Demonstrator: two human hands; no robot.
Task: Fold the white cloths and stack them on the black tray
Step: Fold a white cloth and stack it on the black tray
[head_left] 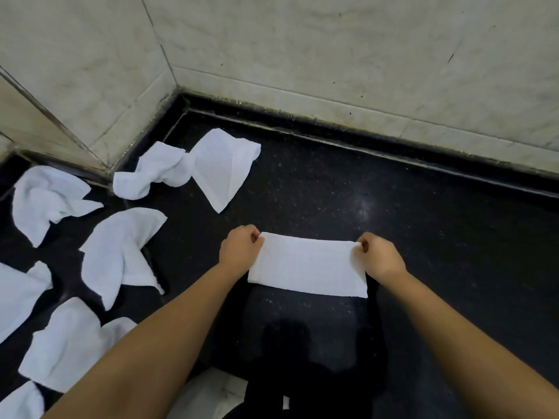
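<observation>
- The black countertop (pixel 423 252) carries everything here, running back to pale wall tiles (pixel 332 40) that meet in a corner at its far left.
- No black tray can be picked out against that dark surface. A darker rectangular patch lies under and in front of the cloth being worked, but I cannot tell if that is the tray.
- Crumpled white cloths (pixel 118 255) lie scattered down the counter's left side, from the far corner to the near left edge. They look like the pile still waiting, kept out of the folding space.
- The folded cloth (pixel 308 264) lies flat as a long band near the middle of the counter, its long sides running left to right. It seems halved already and ready for a further fold.
- The right hand (pixel 379 257) pinches the cloth's far right corner, fingers curled tight on the edge, wrist angled in from the near right.
- The left hand (pixel 240 247) mirrors it at the far left corner, thumb and fingers closed on the fabric, forearm reaching in from the near edge. Holding both ends keeps the band taut and square, I would guess.
</observation>
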